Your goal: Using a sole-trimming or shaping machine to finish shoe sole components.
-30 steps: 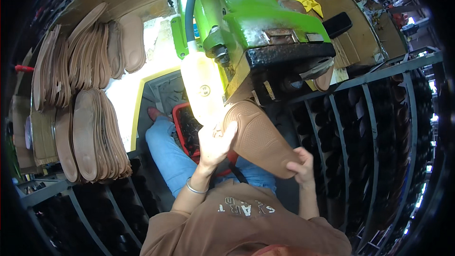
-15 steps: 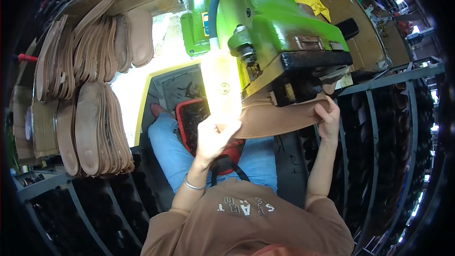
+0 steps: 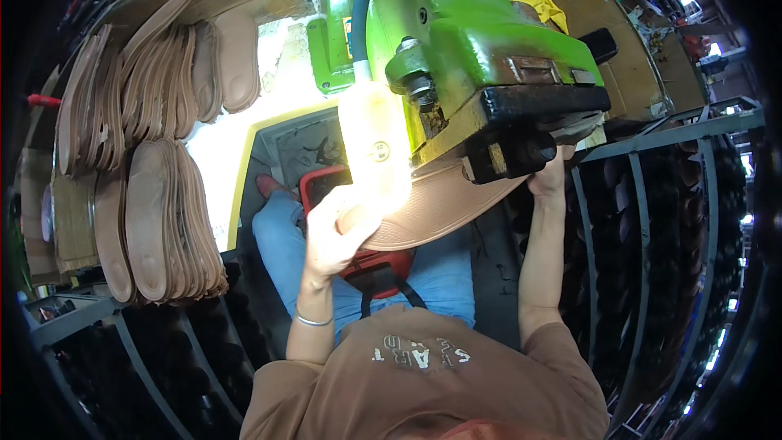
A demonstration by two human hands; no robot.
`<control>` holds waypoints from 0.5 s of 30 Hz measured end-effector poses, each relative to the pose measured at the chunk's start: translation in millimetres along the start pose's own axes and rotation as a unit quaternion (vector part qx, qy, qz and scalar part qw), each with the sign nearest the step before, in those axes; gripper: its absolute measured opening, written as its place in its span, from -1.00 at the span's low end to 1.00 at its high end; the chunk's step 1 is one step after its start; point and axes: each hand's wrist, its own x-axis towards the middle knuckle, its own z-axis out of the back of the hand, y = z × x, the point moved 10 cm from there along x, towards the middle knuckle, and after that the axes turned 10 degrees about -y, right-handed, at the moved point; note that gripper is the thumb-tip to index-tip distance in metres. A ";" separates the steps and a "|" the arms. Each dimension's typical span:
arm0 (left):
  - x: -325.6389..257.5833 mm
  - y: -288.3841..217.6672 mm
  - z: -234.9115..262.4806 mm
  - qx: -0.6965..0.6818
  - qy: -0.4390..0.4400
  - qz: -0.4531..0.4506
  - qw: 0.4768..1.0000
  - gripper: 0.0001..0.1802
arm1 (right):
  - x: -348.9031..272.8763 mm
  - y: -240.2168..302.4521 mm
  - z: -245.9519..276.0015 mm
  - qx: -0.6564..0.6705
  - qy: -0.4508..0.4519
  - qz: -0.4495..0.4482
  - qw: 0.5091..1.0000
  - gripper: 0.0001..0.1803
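Tan shoe sole [image 3: 440,208] under green press [image 3: 481,57], left hand [image 3: 334,232] and right hand [image 3: 550,179] clamped on its ends

The scene was viewed from one head-worn fisheye camera, faced downward and close; a green machine [image 3: 472,57] was seen at 12 o'clock.

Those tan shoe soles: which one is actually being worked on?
The sole held under the green machine, gripped by the left hand and right hand. The other soles stand stacked on the left, untouched.
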 end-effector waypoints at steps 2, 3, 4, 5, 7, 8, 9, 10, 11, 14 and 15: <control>-2.1 1.9 22.4 -0.028 -0.025 0.022 0.999 -0.68 | -4.3 -20.1 -13.7 0.055 0.033 -0.045 0.997 -0.62; -2.5 5.3 33.8 -0.035 -0.026 0.037 0.998 -0.67 | -6.9 -26.8 -17.5 0.065 0.043 -0.046 0.996 -0.63; -4.6 9.8 44.9 -0.041 -0.026 0.053 0.997 -0.66 | -11.9 -30.0 -29.4 0.067 0.079 -0.043 0.994 -0.64; -6.9 13.0 55.5 -0.050 -0.038 0.072 0.995 -0.65 | -17.8 -35.5 -33.4 0.065 0.064 -0.056 0.994 -0.67; -11.6 12.6 75.2 -0.055 -0.053 0.093 0.993 -0.62 | -32.0 -50.7 -38.8 0.025 0.057 -0.099 0.993 -0.71; -13.3 11.3 82.4 -0.052 -0.051 0.088 0.993 -0.63 | -37.3 -47.1 -43.1 -0.010 0.095 -0.023 0.995 -0.68; -16.1 11.0 92.4 -0.020 -0.050 0.089 0.995 -0.64 | -43.4 -38.7 -54.6 -0.011 0.089 -0.001 0.996 -0.67; -16.5 10.1 97.2 0.012 -0.046 0.091 0.995 -0.64 | -48.3 -28.7 -64.9 -0.013 0.081 0.022 0.996 -0.66; -15.4 6.9 95.6 0.014 -0.044 0.091 0.995 -0.64 | -50.4 -27.0 -66.6 -0.012 0.079 0.021 0.997 -0.66; 0.1 -41.8 62.4 0.270 -0.041 -0.055 0.960 -0.54 | -54.0 -23.9 -64.7 -0.024 0.084 0.051 0.995 -0.66; 3.6 -59.7 38.8 0.354 -0.030 -0.113 0.928 -0.49 | -51.2 -31.8 -48.5 -0.041 0.080 0.055 0.994 -0.65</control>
